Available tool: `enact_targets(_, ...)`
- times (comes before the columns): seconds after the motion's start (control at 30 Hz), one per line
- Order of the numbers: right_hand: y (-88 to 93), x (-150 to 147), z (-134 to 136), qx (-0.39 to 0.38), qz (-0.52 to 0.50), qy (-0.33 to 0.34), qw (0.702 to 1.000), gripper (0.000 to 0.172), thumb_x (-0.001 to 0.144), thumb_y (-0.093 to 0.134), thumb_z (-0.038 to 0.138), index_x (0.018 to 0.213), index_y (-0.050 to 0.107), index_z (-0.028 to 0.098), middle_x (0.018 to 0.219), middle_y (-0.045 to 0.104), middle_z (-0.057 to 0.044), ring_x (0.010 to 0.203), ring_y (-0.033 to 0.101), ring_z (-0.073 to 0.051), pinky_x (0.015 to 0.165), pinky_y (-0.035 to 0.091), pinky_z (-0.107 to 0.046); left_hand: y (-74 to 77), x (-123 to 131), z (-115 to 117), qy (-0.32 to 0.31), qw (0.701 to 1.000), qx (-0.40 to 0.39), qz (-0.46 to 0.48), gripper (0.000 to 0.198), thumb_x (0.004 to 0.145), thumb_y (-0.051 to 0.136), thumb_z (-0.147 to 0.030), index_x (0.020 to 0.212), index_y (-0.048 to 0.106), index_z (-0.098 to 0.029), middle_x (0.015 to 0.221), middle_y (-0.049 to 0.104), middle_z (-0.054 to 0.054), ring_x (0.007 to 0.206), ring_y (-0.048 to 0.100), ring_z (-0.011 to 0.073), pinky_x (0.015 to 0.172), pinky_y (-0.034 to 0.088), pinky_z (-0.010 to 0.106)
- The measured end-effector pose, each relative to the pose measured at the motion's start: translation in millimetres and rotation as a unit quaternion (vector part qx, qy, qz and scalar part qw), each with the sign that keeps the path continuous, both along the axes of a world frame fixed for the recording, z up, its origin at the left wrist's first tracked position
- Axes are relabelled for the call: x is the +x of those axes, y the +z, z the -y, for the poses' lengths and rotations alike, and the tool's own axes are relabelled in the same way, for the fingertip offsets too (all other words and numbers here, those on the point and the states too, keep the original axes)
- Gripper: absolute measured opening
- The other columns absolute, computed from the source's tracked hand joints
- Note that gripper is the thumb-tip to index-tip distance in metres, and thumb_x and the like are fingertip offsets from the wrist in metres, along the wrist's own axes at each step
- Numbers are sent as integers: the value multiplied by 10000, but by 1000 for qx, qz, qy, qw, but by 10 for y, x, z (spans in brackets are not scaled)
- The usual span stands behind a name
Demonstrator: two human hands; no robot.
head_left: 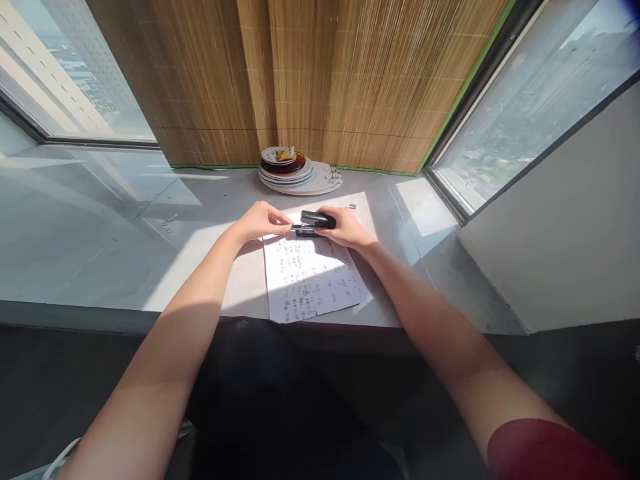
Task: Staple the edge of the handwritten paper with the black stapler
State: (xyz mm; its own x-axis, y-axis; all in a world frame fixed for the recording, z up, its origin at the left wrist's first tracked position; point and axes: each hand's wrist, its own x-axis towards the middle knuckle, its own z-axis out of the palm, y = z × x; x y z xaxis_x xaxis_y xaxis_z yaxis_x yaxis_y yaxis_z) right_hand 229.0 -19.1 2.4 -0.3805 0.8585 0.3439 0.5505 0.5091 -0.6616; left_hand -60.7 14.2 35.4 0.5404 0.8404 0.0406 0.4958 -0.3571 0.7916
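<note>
Right hand [347, 228] curls closed around the black stapler [314, 222] at the top edge of the paper [310, 277] — left hand [260, 220] pinches its 9 o'clock end; stacked plates [300, 175] sit beyond at 12 o'clock.

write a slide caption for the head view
Right hand holds a black stapler, left hand at its front, over handwritten sheets

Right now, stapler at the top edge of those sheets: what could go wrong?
1. Fingertips of the left hand sit right at the mouth of the stapler, which is in the grip of the right hand; pressing down could pinch them.
2. The sheets lie fanned, with corners not aligned, so a staple may fix them askew.
</note>
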Motion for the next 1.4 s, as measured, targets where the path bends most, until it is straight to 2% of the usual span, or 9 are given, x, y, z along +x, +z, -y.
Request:
enact_targets(0.2,-31,31,-17,-6,-22,-6,1000,218,844,775,297,1051,739,239,994,766,-46,940,685,-267,916,565,-478,28,-162,-46,23,999,7,-28,316,734,957,-435,973,934,-228,885,848,113,830,781,275,783,630,404)
enact_targets(0.33,17,42,16,-3,-65,-20,998,267,843,797,329,1091,764,234,1071,789,-61,1027,710,-289,991,579,-504,-4,-145,-45,27,999,22,21,308,701,972,-463,872,914,-213,892,842,113,882,798,296,808,650,407)
enact_targets(0.4,66,23,54,7,-85,-9,996,292,845,799,337,1120,771,242,1122,791,-61,1078,711,-296,1019,579,-506,-22,-93,-31,5,999,8,41,319,713,964,-486,856,906,-206,855,829,100,847,796,289,771,655,399)
enact_targets(0.5,117,-21,106,9,-97,21,995,311,821,814,311,1123,783,244,1132,792,-62,1079,710,-295,1037,580,-505,-21,-43,-6,-32,999,-11,38,327,694,982,-453,902,919,-209,860,832,89,828,797,283,754,666,386)
enact_targets(0.73,42,16,53,-40,-92,-16,995,318,858,832,350,1154,785,243,1155,783,-73,1092,707,-298,1009,607,-498,36,-101,21,-1,996,-42,78,359,725,967,-407,997,927,-176,938,852,131,833,824,308,733,711,424)
enact_targets(0.9,30,106,9,-41,-74,-17,996,308,868,828,371,1142,786,236,1120,768,-67,1074,707,-290,979,610,-482,128,-83,78,-19,996,-56,73,391,767,966,-404,1090,926,-187,959,864,143,933,841,326,851,713,453)
enact_targets(1.13,44,129,11,-35,-75,-15,996,257,818,841,346,1046,781,244,1070,788,-52,1021,708,-292,980,593,-505,33,-34,73,-17,996,-25,85,428,716,986,-388,1104,925,-219,1097,869,134,1027,833,316,912,709,451)
enact_targets(1.3,43,117,17,-27,-77,-12,997,270,802,829,350,1036,784,224,1035,790,-57,990,707,-286,970,582,-504,-27,-16,23,-32,993,70,90,235,764,929,-393,940,925,-238,1099,871,118,1099,818,318,1015,664,456)
enact_targets(1.4,39,126,10,-18,-66,-11,998,253,797,818,328,1019,784,210,1010,788,-58,972,704,-279,953,573,-491,-18,4,33,-28,993,89,74,205,794,885,-382,920,919,-224,1024,873,104,1031,823,306,1009,650,446)
